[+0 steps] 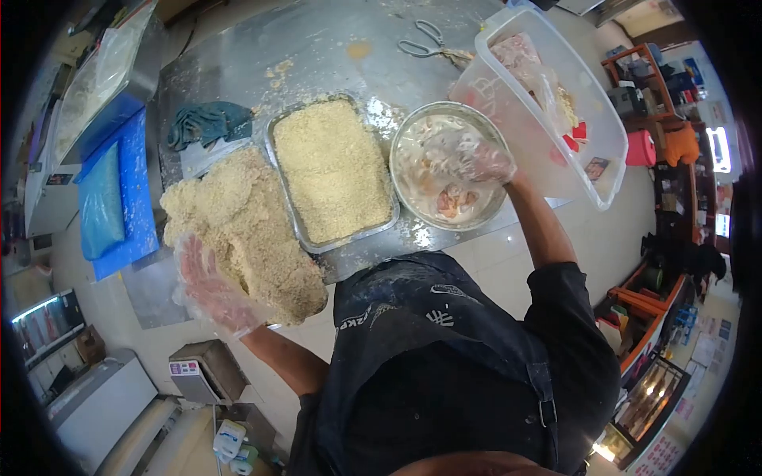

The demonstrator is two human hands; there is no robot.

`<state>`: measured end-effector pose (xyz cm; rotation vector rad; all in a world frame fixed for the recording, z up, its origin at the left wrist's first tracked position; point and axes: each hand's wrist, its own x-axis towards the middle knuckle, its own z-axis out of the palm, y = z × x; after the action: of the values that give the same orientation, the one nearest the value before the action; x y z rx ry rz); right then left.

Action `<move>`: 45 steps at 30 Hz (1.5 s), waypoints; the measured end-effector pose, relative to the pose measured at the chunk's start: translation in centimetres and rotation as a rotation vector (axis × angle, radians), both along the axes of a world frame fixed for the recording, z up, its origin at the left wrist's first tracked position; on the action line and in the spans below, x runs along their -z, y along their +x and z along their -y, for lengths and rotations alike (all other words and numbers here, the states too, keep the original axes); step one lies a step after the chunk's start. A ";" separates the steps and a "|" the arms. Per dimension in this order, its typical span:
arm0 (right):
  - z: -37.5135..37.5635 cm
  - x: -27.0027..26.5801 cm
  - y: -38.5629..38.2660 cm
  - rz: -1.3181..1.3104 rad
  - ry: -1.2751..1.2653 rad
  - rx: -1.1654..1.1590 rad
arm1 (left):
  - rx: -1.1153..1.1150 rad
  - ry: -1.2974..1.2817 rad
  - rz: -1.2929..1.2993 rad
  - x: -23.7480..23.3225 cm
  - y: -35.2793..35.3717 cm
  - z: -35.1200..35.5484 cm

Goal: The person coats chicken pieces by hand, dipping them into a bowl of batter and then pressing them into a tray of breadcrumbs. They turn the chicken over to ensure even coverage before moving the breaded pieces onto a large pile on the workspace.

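Note:
A clear plastic glove covers my left hand [213, 285], which lies with spread fingers against the lower left side of a big pile of crumb-coated pieces [246, 230]. My right hand [480, 161], gloved too and smeared with white batter, is over the right side of a round metal bowl [413, 201]. Pinkish pieces [455, 201] show in the bowl's batter. Whether the right fingers hold a piece is hidden by the batter and glove. Between the hands sits a rectangular metal tray [282, 190] filled with pale crumbs [333, 170].
Scissors [421, 41] lie at the back of the metal table [317, 51]. A translucent bin [548, 151] with bags and red packets stands right of the bowl. A dark green cloth [208, 124] lies behind the pile. A blue bag [103, 202] is at far left.

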<state>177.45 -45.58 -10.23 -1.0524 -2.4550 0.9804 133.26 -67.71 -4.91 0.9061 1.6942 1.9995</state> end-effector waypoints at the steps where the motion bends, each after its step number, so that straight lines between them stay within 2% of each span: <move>1: 0.2 -1.6 0.2 -0.054 -0.019 0.038 | 0.007 -0.012 -0.005 -0.1 0.6 -0.1; 4: 0.8 -5.9 -0.3 -0.168 -0.132 0.069 | 0.071 -0.015 -0.066 -2.6 4.9 -2.4; 6: 1.2 -6.6 -2.6 -0.237 -0.142 0.066 | 0.303 0.148 -0.355 0.7 5.0 -5.9; 7: 1.4 -5.6 -3.7 -0.049 0.073 -0.028 | 0.403 0.203 -0.484 2.8 5.2 -8.1; 8: 1.7 -4.5 -4.8 0.117 0.304 -0.112 | 0.464 -0.145 -0.543 0.7 7.0 -9.6; 9: 2.8 -2.9 -5.9 0.368 0.384 -0.135 | 0.550 -0.499 -0.660 -1.3 8.7 -11.1; 11: 3.2 1.0 -6.6 0.681 0.467 -0.240 | 0.612 -0.459 -0.913 3.8 10.2 -15.6; 12: 2.4 3.4 -6.4 0.745 0.472 -0.321 | 0.659 -0.616 -0.950 4.5 11.3 -18.0; 14: 1.2 7.6 -5.2 0.659 0.409 -0.363 | 0.761 -0.839 -1.012 5.6 12.7 -19.4; 15: 0.4 9.3 -3.8 0.512 0.349 -0.323 | 0.812 -0.897 -1.041 5.9 13.2 -19.8; 16: -0.6 8.9 -2.7 0.371 0.298 -0.281 | 0.860 -0.945 -1.069 4.2 13.6 -20.4; 17: -1.1 8.2 -0.8 0.277 0.161 -0.201 | 1.005 -1.054 -0.910 2.5 13.5 -20.7; 19: 0.5 2.6 0.9 0.023 -0.215 -0.009 | 1.087 -1.113 -0.992 1.3 13.8 -20.5; 21: 2.5 -4.5 0.4 -0.411 -0.721 0.280 | 0.970 -0.966 -1.128 1.9 14.3 -20.4; 22: 3.1 -6.2 0.1 -0.670 -1.010 0.445 | 0.810 -0.781 -1.209 3.2 15.0 -20.3; 23: 2.8 -3.6 2.0 -0.602 -0.798 0.262 | 0.654 -0.599 -1.272 4.8 15.8 -19.7; 24: 2.6 -1.2 3.9 -0.557 -0.568 0.112 | 0.673 -0.628 -1.255 6.8 16.7 -19.8; 26: 2.8 2.6 6.0 -0.241 -0.356 0.200 | 0.698 -0.674 -1.221 9.9 18.5 -20.9; 27: 3.6 2.5 5.9 -0.329 -0.334 0.288 | 0.721 -0.825 -1.397 9.4 19.0 -20.3; 29: 4.8 2.4 4.2 -0.517 -0.273 0.455 | 0.767 -0.848 -1.388 9.0 19.0 -19.2; 30: 4.4 1.5 3.8 -0.253 -0.134 0.370 | 0.797 -0.867 -1.387 9.0 18.8 -18.2; 31: 4.1 -0.7 3.3 0.011 -0.006 0.284 | 0.825 -0.815 -1.275 8.4 18.4 -16.8; 32: 4.0 -3.1 2.7 0.275 0.117 0.191 | 0.879 -0.822 -1.302 7.9 17.8 -15.7; 33: 4.5 -6.0 1.3 0.138 0.099 0.227 | 0.928 -0.827 -1.327 7.5 17.3 -15.1; 36: 4.6 -8.1 1.3 -0.220 -0.271 0.283 | 0.984 -0.691 -1.493 7.8 14.4 -12.8; 37: 4.6 -7.7 1.5 -0.173 -0.244 0.299 | 0.989 -0.617 -1.559 7.7 13.6 -11.9; 39: 4.5 -6.2 2.2 -0.075 -0.187 0.333 | 1.020 -0.684 -1.606 6.8 12.6 -10.5; 42: 4.4 -3.6 3.9 -0.138 -0.066 0.283 | 1.018 -0.766 -1.593 4.9 12.1 -8.1; 44: 3.4 -5.5 2.4 0.155 0.243 0.127 | 0.975 -0.781 -1.547 4.4 12.0 -6.5; 45: 3.1 -7.0 1.8 0.172 0.222 0.115 | 0.944 -0.768 -1.521 4.4 11.9 -5.8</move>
<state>179.25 -48.71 -3.26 -1.2288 -2.5324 0.5883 145.16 -61.94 -9.28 2.4164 1.6461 -0.2313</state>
